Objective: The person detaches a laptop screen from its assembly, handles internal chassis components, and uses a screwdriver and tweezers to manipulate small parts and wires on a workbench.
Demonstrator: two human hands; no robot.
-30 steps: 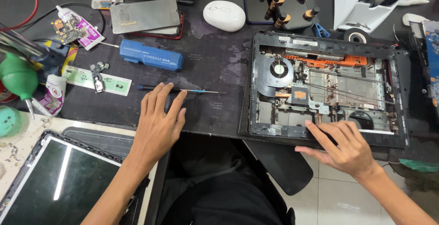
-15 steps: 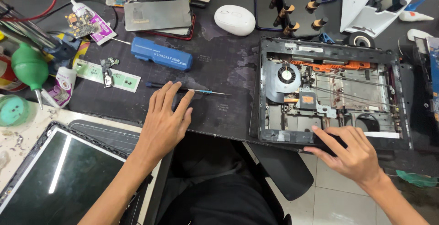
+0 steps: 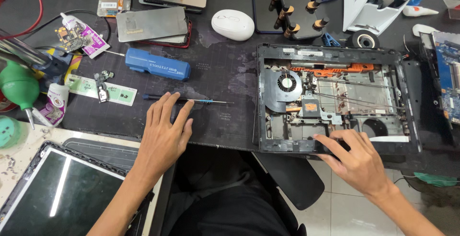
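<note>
Opened laptop base [image 3: 335,101] on the dark tabletop [image 3: 220,73], fan [image 3: 287,82] exposed at its upper left. Right hand [image 3: 357,161] lies at the base's near edge, fingers [image 3: 330,144] spread flat on the frame, grip released, nothing held. Left hand [image 3: 165,135] rests palm down left of the base, grip released; its fingertips [image 3: 175,97] touch the handle of a thin screwdriver [image 3: 191,100], which lies flat with its tip toward the base. Blue tool case [image 3: 158,64] lies beyond the screwdriver; white mouse [image 3: 233,25] sits farther back, above the base's left corner. A screen panel [image 3: 57,197] lies far left of the base, near the left forearm.
</note>
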